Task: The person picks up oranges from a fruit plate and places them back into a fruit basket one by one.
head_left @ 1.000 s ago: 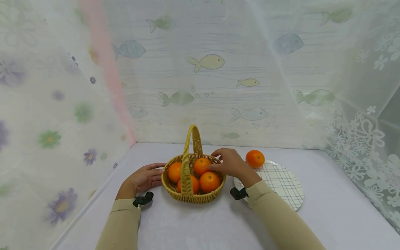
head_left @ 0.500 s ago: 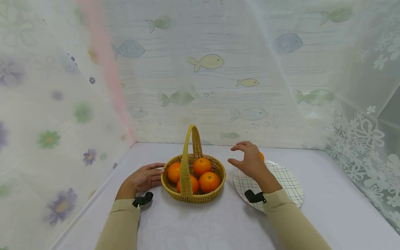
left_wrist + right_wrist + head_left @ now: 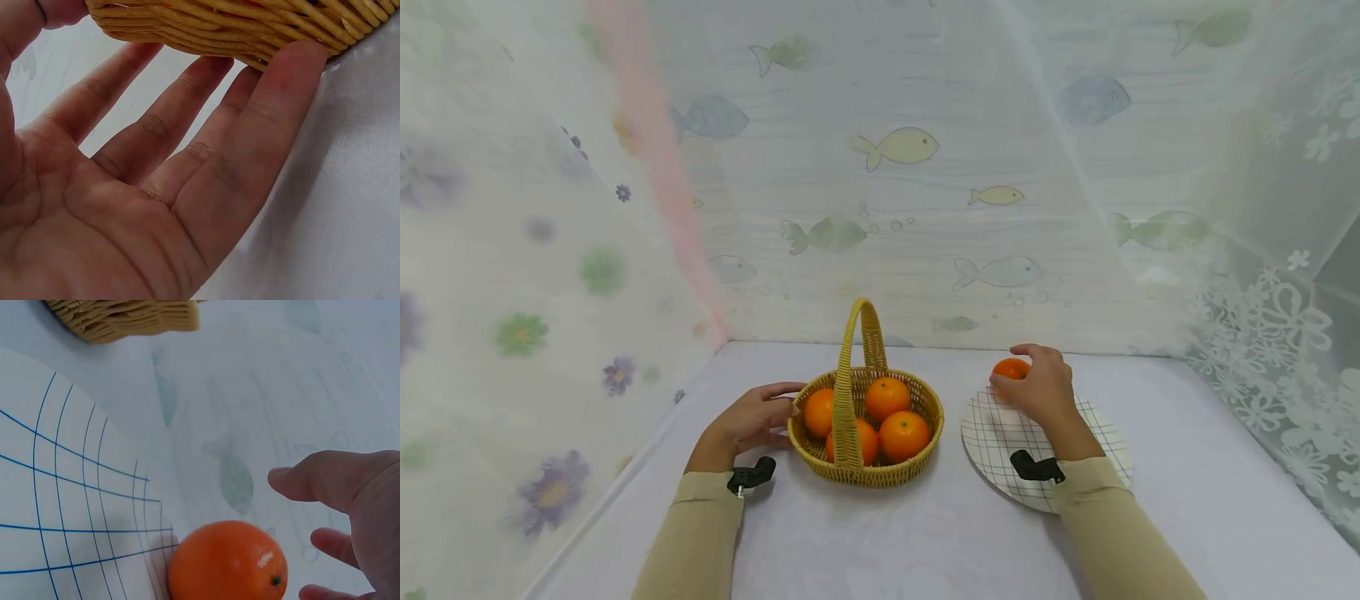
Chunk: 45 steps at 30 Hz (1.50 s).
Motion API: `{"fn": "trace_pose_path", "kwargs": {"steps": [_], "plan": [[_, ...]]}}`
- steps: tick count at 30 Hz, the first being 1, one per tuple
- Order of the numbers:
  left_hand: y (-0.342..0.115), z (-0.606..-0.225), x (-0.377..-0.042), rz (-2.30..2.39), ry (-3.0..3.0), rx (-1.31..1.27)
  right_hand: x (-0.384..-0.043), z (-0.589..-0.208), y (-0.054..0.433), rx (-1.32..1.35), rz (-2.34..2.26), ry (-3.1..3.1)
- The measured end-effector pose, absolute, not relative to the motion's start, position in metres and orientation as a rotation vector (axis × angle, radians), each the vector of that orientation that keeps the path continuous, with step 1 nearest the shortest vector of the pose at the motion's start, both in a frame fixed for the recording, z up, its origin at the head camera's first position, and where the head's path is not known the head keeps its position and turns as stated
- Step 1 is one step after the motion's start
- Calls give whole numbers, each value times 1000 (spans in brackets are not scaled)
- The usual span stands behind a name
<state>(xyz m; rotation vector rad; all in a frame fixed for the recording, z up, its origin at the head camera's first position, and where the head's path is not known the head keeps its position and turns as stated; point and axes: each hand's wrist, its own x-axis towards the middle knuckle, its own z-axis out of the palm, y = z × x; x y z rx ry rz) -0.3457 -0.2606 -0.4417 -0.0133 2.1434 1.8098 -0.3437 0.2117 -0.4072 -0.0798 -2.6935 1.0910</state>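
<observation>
A yellow wicker basket [image 3: 880,477] with a tall handle holds several oranges [image 3: 904,437]. At its left side is my left hand [image 3: 748,425], its extended fingers touching the weave, with fingertips against the lower wall in the left wrist view. My right hand [image 3: 1045,387] reaches over a round white plate [image 3: 1000,450] with a grid of lines. Its thumb and fingers are spread about a lone orange [image 3: 1011,367] at the plate's far left edge. In the right wrist view, a gap shows between the fingers [image 3: 319,478] and that orange [image 3: 225,565].
A white cloth covers the table [image 3: 850,550]. Behind it hangs a pale curtain [image 3: 925,208] printed with fish, and a flowered curtain [image 3: 550,375] runs along the left. Lace-patterned fabric [image 3: 1262,358] hangs at the right.
My right hand has left the oranges in the basket and moved right to the lone orange at the plate. My left hand stays at the basket, its fingers slightly shifted.
</observation>
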Motion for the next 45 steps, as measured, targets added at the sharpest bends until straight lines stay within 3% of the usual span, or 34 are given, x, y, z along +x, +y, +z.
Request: {"fn": "trace_pose_path", "kwargs": {"steps": [31,45], "plan": [[-263,-442,-344,1865,2060,-59,-359,-437,236,-134,1339,-2797],[-262,-441,-344,1866,2053,-58,-356,-431,232,-81,1334,-2767]]}}
